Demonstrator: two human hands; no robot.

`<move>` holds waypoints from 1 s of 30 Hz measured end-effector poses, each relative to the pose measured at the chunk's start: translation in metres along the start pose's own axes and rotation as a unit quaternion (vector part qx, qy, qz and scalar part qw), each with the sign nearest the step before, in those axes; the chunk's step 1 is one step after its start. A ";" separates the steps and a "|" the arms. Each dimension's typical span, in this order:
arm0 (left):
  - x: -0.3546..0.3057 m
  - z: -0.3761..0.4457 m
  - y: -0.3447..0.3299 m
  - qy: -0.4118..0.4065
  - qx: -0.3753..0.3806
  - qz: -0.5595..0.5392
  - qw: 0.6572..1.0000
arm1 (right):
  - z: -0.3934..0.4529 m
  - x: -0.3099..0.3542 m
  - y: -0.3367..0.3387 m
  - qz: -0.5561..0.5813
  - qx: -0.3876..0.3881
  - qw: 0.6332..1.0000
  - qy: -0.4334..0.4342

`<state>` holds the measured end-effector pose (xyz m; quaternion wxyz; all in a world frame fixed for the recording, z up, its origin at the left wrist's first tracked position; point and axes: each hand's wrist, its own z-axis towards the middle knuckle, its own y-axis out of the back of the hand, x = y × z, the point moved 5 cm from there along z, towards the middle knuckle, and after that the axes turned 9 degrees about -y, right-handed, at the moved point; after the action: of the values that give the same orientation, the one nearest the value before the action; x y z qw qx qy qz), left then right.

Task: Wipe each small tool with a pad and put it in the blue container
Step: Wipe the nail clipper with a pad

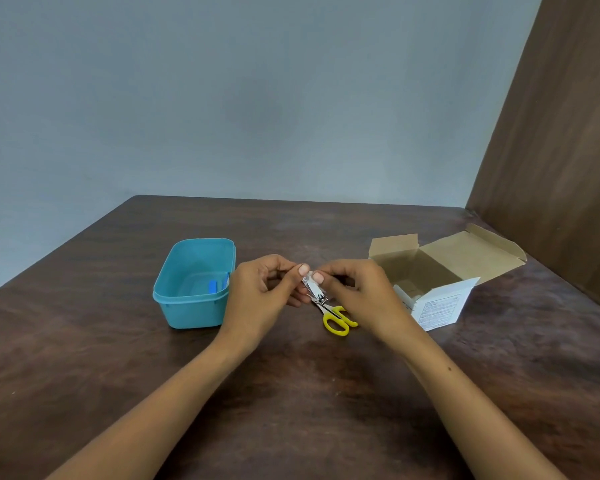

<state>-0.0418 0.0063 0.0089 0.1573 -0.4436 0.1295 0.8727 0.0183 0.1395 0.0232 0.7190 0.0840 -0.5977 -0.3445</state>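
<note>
Your forearms reach in from 6 o'clock and meet over the desk (pixel 291 393). Your left hand (pixel 257 292) pinches the nail clipper (pixel 316 291); your right hand's (pixel 357 289) fingers (pixel 317 277) pinch a white pad (pixel 311 274) against it. The blue container (pixel 191 306) sits at 9 o'clock.

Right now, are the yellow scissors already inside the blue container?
No, the yellow scissors lie on the table, right of the blue container.

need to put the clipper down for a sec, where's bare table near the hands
Bare table lies in front of the scissors, between the forearms, and behind the hands toward the far edge. It is crowded between the blue container and the cardboard box.
</note>
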 end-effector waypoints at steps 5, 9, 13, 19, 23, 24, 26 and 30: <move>-0.001 0.001 0.004 -0.011 -0.006 0.039 0.999 | 0.000 -0.003 0.004 0.038 0.018 0.999 -0.019; 0.000 0.001 0.006 -0.026 -0.012 0.069 0.997 | 0.000 -0.006 0.003 0.034 0.035 0.998 -0.044; -0.001 -0.001 0.000 -0.044 0.006 0.090 0.995 | -0.002 0.000 -0.001 0.059 -0.006 0.998 -0.024; -0.003 0.002 0.005 -0.046 -0.006 0.105 0.993 | -0.001 -0.003 -0.002 0.042 0.050 0.996 -0.055; -0.001 0.001 0.004 -0.044 -0.002 0.106 0.993 | -0.002 -0.005 -0.001 0.033 0.041 0.997 -0.064; -0.001 0.000 0.002 -0.044 0.005 0.105 0.994 | -0.002 -0.005 -0.001 0.033 0.025 0.997 -0.061; 0.000 -0.001 -0.001 -0.043 0.013 0.101 0.994 | -0.003 -0.004 -0.002 0.051 -0.001 0.997 -0.057; -0.002 0.002 0.001 -0.043 0.004 0.098 0.994 | -0.003 -0.004 -0.005 0.067 0.060 0.991 -0.094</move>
<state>-0.0422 0.0053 0.0118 0.0778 -0.3905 0.1687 0.9017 0.0191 0.1376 0.0166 0.6748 0.0534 -0.6866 -0.2654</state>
